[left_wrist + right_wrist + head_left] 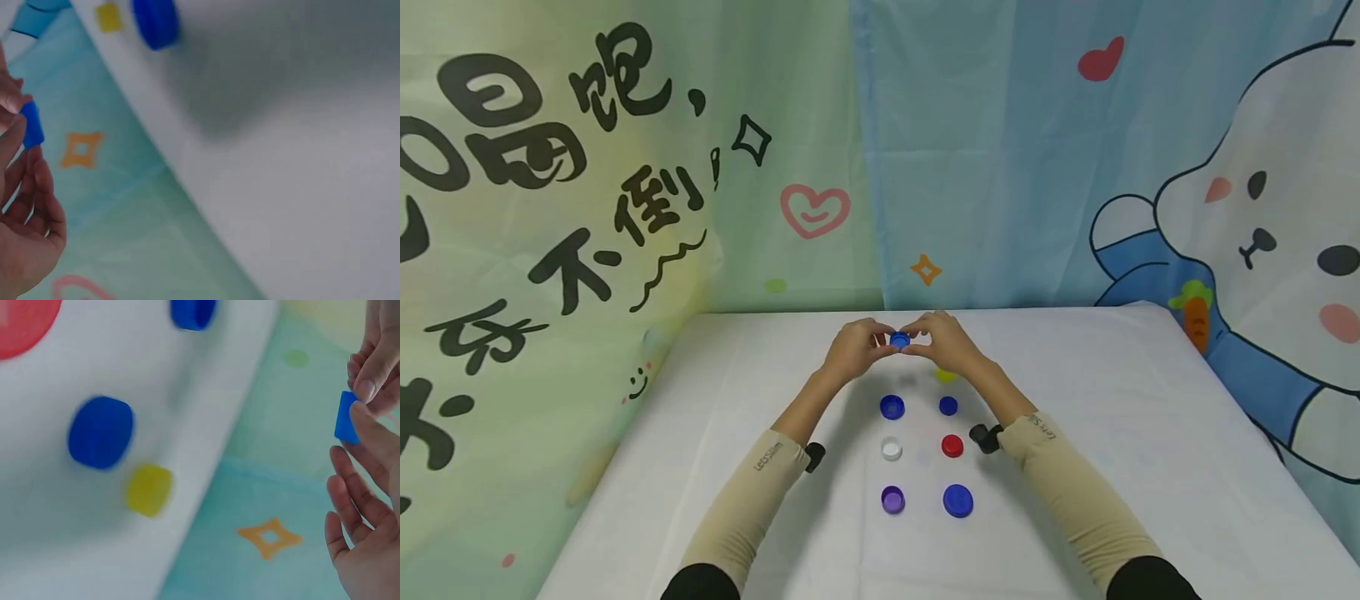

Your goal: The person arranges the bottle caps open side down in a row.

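Note:
Both hands hold one small blue bottle cap (899, 339) between them, above the far end of the white table. My left hand (853, 348) pinches its left side with thumb and fingertips. On the opposite side, my right hand (947, 343) pinches it the same way. The left wrist view shows the cap (33, 125) at the left edge, with the left hand (31, 244) below it. At the right edge of the right wrist view, the cap (345, 417) sits between the fingertips of both hands, the right hand (369, 556) being lower.
Two loose columns of caps lie on the white table (760, 533): blue (892, 407), white (891, 448) and purple (892, 500) on the left; yellow (945, 376), small blue (948, 406), red (952, 446) and large blue (958, 501) on the right. A printed curtain (970, 167) hangs behind.

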`<act>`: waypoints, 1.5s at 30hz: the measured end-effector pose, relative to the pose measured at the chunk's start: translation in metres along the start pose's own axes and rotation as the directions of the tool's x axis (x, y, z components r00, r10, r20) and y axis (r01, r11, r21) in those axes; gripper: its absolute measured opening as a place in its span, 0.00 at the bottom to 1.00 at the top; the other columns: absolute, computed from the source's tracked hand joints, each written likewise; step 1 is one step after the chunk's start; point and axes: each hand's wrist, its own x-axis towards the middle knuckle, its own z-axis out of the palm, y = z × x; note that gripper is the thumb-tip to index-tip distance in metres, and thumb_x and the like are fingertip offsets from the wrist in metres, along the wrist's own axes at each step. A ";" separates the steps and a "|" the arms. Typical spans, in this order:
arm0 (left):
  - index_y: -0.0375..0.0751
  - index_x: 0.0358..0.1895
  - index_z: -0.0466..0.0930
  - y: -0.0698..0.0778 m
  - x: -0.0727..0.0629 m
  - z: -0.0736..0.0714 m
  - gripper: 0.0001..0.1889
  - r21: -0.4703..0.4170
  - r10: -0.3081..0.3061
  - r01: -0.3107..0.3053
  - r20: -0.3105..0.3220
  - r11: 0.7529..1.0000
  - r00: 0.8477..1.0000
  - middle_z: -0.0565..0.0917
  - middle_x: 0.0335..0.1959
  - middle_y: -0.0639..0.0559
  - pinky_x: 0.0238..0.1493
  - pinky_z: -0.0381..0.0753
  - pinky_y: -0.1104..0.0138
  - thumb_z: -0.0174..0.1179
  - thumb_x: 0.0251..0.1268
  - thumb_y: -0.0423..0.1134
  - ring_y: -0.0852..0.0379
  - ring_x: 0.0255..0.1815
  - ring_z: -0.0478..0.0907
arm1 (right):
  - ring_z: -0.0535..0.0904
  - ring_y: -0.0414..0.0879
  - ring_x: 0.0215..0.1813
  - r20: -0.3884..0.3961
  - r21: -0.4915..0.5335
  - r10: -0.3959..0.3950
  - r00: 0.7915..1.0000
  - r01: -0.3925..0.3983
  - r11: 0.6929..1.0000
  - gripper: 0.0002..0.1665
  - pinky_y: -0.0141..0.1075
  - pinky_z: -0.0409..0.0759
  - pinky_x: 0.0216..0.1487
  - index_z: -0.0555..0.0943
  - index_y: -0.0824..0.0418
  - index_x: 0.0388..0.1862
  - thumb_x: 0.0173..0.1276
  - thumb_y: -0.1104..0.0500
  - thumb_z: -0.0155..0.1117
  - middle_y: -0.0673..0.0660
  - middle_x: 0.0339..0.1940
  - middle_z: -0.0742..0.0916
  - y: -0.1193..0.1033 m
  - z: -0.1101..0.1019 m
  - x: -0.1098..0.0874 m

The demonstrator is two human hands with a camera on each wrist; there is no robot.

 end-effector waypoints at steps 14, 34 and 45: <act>0.43 0.41 0.83 0.080 -0.070 -0.037 0.15 -0.004 0.287 -0.291 -0.165 0.957 0.944 0.77 0.26 0.56 0.34 0.70 0.70 0.68 0.52 0.46 0.61 0.28 0.72 | 0.70 0.43 0.46 -0.189 0.071 -0.224 0.956 0.241 0.968 0.21 0.43 0.70 0.44 0.84 0.56 0.45 0.51 0.55 0.74 0.50 0.40 0.83 -0.048 -0.045 -0.089; 0.44 0.42 0.84 0.096 -0.104 -0.026 0.14 -0.574 -0.147 0.189 0.119 0.797 0.982 0.79 0.24 0.58 0.24 0.70 0.69 0.65 0.56 0.48 0.62 0.25 0.73 | 0.68 0.40 0.44 -0.212 0.019 -0.304 0.929 0.315 0.949 0.21 0.43 0.68 0.45 0.84 0.54 0.45 0.50 0.53 0.74 0.45 0.40 0.82 -0.060 -0.040 -0.127; 0.41 0.37 0.85 0.100 -0.103 -0.021 0.16 -0.633 -0.333 0.489 0.358 0.600 0.872 0.78 0.23 0.53 0.26 0.65 0.67 0.64 0.56 0.50 0.59 0.23 0.70 | 0.69 0.40 0.44 -0.219 0.003 -0.304 0.927 0.312 0.950 0.22 0.42 0.68 0.45 0.84 0.54 0.44 0.48 0.52 0.76 0.46 0.39 0.82 -0.060 -0.040 -0.129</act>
